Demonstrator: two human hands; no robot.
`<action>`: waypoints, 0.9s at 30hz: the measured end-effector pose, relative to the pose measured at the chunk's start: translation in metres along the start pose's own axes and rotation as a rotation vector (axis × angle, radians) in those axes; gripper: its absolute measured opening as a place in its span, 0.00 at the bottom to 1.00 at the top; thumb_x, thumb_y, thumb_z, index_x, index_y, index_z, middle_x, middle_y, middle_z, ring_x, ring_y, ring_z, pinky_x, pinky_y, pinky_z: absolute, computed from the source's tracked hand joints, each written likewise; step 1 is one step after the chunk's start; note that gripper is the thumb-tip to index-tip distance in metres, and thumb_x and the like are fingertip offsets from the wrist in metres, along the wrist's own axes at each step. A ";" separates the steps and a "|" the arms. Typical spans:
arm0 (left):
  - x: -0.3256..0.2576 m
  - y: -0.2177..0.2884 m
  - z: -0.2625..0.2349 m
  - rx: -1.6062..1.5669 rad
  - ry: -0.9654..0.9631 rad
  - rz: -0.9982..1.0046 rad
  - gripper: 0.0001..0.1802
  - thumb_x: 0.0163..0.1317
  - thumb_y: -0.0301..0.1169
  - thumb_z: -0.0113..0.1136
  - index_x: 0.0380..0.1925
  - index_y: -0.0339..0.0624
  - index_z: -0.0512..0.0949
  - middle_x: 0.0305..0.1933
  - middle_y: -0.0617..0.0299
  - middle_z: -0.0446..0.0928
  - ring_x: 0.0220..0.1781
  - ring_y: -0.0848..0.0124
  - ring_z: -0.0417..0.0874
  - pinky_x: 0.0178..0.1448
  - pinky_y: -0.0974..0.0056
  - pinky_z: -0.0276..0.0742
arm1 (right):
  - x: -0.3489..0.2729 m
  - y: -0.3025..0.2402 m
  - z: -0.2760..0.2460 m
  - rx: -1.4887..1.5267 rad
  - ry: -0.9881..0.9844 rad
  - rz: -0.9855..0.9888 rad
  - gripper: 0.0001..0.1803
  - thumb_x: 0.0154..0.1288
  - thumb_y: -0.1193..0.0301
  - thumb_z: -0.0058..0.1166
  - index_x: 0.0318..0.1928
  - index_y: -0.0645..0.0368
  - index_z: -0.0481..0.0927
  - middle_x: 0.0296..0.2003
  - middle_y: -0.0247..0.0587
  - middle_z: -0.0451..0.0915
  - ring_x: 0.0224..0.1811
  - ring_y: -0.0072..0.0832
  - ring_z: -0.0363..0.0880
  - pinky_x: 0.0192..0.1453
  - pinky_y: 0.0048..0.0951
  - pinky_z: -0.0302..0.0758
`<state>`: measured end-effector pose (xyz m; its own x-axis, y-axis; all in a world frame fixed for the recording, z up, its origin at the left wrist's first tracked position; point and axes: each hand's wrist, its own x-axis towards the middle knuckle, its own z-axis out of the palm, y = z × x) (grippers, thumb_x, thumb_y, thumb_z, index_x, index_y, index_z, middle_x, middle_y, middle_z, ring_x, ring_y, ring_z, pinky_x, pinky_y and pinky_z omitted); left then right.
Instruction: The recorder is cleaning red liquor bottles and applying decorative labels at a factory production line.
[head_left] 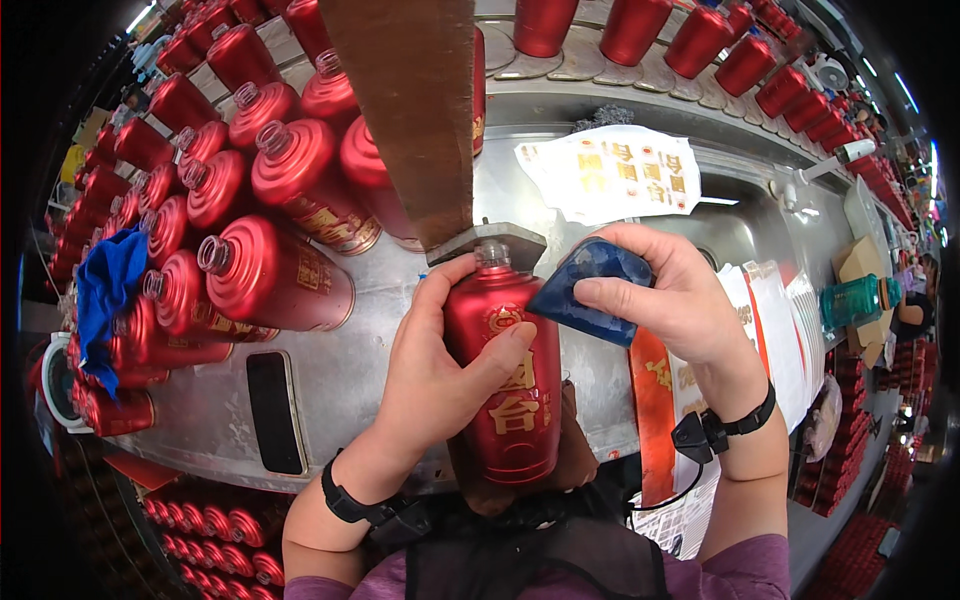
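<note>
A glossy red bottle (510,445) with gold lettering and a clear glass neck lies in front of me, its neck pointing away, against a dark metal bracket (515,236). My left hand (440,350) is wrapped round its left side, the thumb across the front. Between the thumb and fingers of my right hand (680,295) is a dark blue, flat scraper-like pad (590,290). Its left tip touches or nearly touches the bottle's right shoulder. The bottle's underside is hidden.
Several red bottles (280,275) crowd the left of the metal table, with a blue cloth (108,300) over some. A phone (273,412) lies nearer me. A brown post (425,120) rises ahead. At right are a decal sheet (620,175), a sink (735,225) and stacked paper sheets (770,320).
</note>
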<state>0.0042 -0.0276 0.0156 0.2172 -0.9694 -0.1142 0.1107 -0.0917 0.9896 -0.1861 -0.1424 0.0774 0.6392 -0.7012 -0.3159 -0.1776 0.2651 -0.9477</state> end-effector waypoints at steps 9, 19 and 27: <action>0.002 -0.002 -0.001 0.035 -0.005 0.018 0.36 0.57 0.31 0.72 0.62 0.32 0.65 0.55 0.52 0.74 0.55 0.67 0.80 0.59 0.62 0.77 | 0.011 0.003 -0.007 0.037 -0.091 0.027 0.13 0.63 0.73 0.65 0.47 0.63 0.83 0.38 0.31 0.85 0.38 0.14 0.81 0.45 0.18 0.77; 0.001 -0.004 -0.001 0.017 -0.006 0.029 0.35 0.57 0.31 0.72 0.61 0.33 0.66 0.54 0.52 0.75 0.54 0.67 0.80 0.58 0.62 0.77 | 0.018 -0.005 0.000 -0.022 -0.117 0.030 0.13 0.63 0.73 0.65 0.46 0.64 0.83 0.37 0.32 0.85 0.37 0.14 0.80 0.44 0.17 0.76; 0.003 -0.004 -0.001 -0.011 0.005 0.040 0.34 0.57 0.31 0.72 0.60 0.33 0.67 0.53 0.53 0.77 0.52 0.68 0.81 0.57 0.63 0.77 | 0.021 -0.006 0.002 0.033 -0.178 0.030 0.13 0.63 0.73 0.65 0.47 0.64 0.83 0.38 0.32 0.85 0.39 0.15 0.80 0.46 0.18 0.76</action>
<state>0.0052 -0.0298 0.0117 0.2263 -0.9712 -0.0748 0.1127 -0.0502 0.9924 -0.1695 -0.1574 0.0767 0.7567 -0.5652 -0.3286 -0.1759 0.3080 -0.9350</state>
